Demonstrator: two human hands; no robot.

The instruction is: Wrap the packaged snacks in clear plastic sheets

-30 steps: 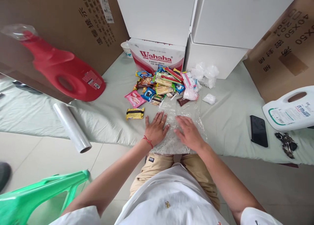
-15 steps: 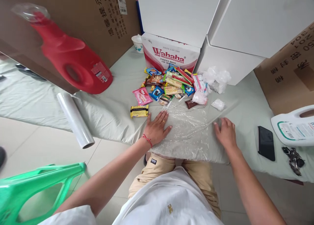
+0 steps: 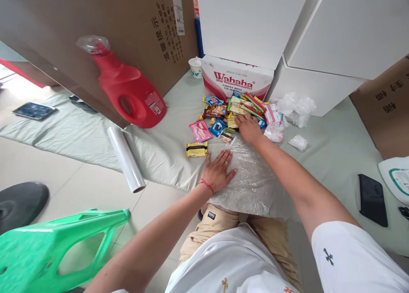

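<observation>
A sheet of clear plastic film (image 3: 252,178) lies spread over the near edge of the cloth-covered table. My left hand (image 3: 219,171) rests flat on its left side, fingers stretched out. Beyond the film is a pile of wrapped snacks (image 3: 217,110). My right hand (image 3: 249,128) reaches into the pile's near right part, touching the packets; its fingertips are partly hidden among them, so any grip is unclear. A pink packet (image 3: 200,131) and a yellow packet (image 3: 197,149) lie at the pile's left front.
A roll of film (image 3: 126,160) and a red jug (image 3: 134,92) stand left. Behind the snacks is a Wahaba-style water carton (image 3: 238,77). Crumpled plastic (image 3: 299,142), a phone (image 3: 372,199) and a white jug (image 3: 398,178) are right. A green stool (image 3: 64,242) stands below left.
My right hand has left the film's right edge and moved forward and left onto the snack pile. My left hand stays flat on the film. The view has shifted left.
</observation>
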